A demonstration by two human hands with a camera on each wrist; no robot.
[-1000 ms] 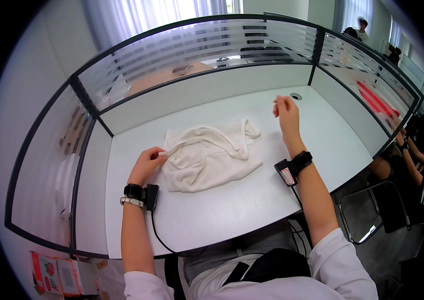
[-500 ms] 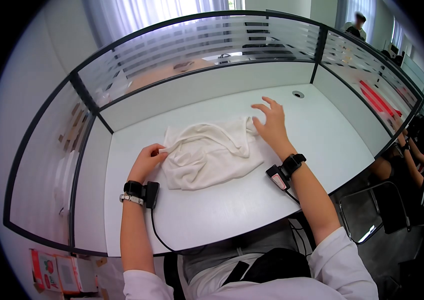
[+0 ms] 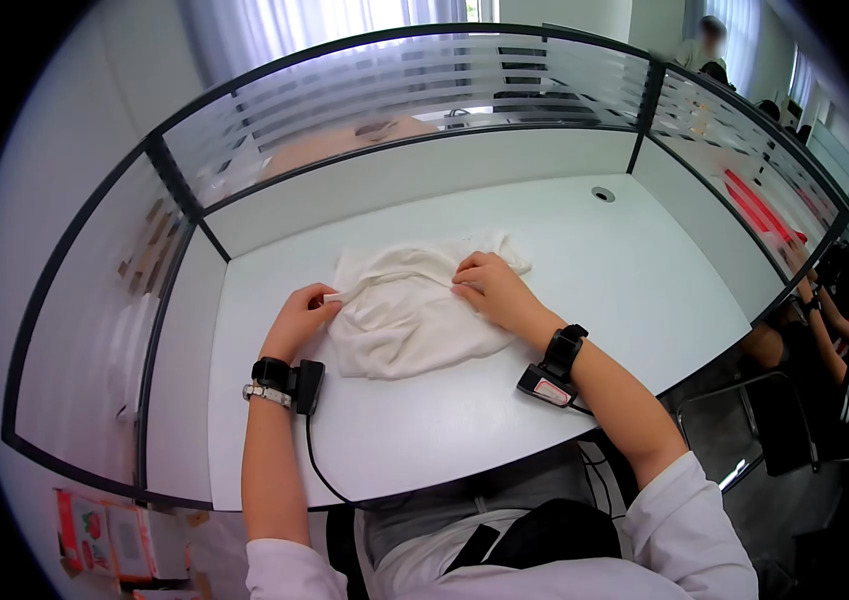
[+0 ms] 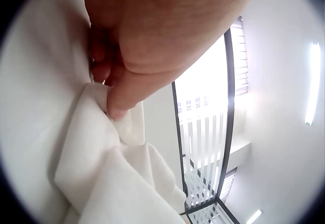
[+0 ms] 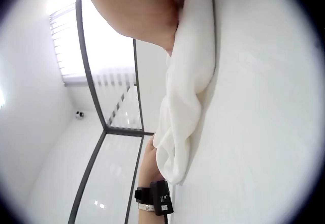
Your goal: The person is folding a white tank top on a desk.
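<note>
A crumpled white cloth (image 3: 394, 325) lies on the white desk, with a long raised fold curving across its upper part. At its left corner my left hand (image 3: 301, 318) pinches the edge between thumb and fingers; the left wrist view shows the thumb (image 4: 119, 104) pressed on the cloth (image 4: 96, 142). My right hand (image 3: 506, 297) is over the cloth's right half, thumb and fingers bent and pinching the raised fold. In the right wrist view its fingertips are mostly hidden behind the cloth (image 5: 185, 76).
Low partitions (image 3: 404, 165) with striped glass tops surround the desk (image 3: 634, 300) at the back and sides. A cable hole (image 3: 602, 194) sits at the back right. A black cable (image 3: 314, 455) runs from the left wrist camera. A chair (image 3: 744, 420) and a person are at right.
My right hand has come down and leftward from beside the cloth's far right onto the raised fold. My left hand keeps its pinch on the left corner.
</note>
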